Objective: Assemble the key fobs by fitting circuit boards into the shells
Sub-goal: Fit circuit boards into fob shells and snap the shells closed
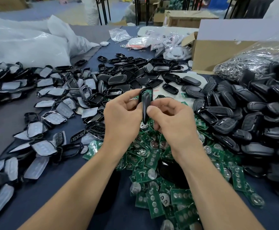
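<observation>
Both my hands hold one black key fob shell (145, 103) upright above the table's middle, seen almost edge-on. A green circuit board shows inside its top end. My left hand (122, 117) grips its left side with thumb and fingers. My right hand (170, 118) pinches its right side, thumb pressed on the shell's edge. Below the hands lies a heap of loose green circuit boards (153, 163) with round button cells.
Black shell halves (135, 75) lie heaped behind the hands. Closed black fobs (245, 112) pile at the right, grey rubber button pads in black frames (41, 128) at the left. A cardboard box (221, 48), a bag of metal rings (248, 63) and white plastic bags (27, 42) stand behind.
</observation>
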Tool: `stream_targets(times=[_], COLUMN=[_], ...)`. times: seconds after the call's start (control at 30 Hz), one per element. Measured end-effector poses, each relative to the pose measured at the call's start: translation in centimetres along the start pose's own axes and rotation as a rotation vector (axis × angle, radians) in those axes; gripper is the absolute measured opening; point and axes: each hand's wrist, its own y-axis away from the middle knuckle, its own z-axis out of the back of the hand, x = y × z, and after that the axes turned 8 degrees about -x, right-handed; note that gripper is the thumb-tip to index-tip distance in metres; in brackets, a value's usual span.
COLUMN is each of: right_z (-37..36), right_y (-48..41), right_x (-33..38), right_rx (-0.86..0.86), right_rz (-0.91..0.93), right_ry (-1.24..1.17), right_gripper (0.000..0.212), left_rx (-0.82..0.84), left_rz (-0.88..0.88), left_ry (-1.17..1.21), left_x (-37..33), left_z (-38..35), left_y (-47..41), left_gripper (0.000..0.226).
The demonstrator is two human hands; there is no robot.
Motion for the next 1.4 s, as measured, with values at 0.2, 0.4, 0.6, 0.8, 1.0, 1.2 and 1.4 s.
stream_targets(times=[0.2, 0.4, 0.6, 0.8, 1.0, 1.2, 1.4], right_z=[-0.1, 0.0, 0.5, 0.5, 0.3, 0.4, 0.5], right_y=[0.1, 0.1, 0.0, -0.2, -0.4, -0.4, -0.4], right_x=[0.2, 0.3, 0.6, 0.1, 0.2, 0.4, 0.7], right_rx=[0.011, 0.083, 0.127, 0.093, 0.050, 0.069, 0.087], right_rz=[0.045, 0.026, -0.011, 0.003, -0.156, -0.180, -0.293], right_ry=[-0.017, 0.011, -0.014, 0.002, -0.174, -0.145, -0.297], right_gripper=[0.006, 0.005, 0.009, 0.013, 0.016, 0.024, 0.021], left_rx=[0.000, -0.026, -0.013, -0.053, -0.158, -0.091, 0.140], left_rz=[-0.008, -0.071, -0.168, -0.167, 0.062, 0.258, 0.307], left_ry=[0.085, -0.008, -0.110, -0.086, 0.074, 0.350, 0.371], left_x=[-0.1, 0.4, 0.1, 0.0, 0.3, 0.2, -0.5], left_z=[0.1, 0.0, 0.1, 0.2, 0.8, 1.1, 1.5], left_y=[0.1, 0.2, 0.7, 0.3, -0.8, -1.3, -0.9], left_gripper=[0.038, 0.033, 0.035, 0.036, 0.025, 0.020, 0.038])
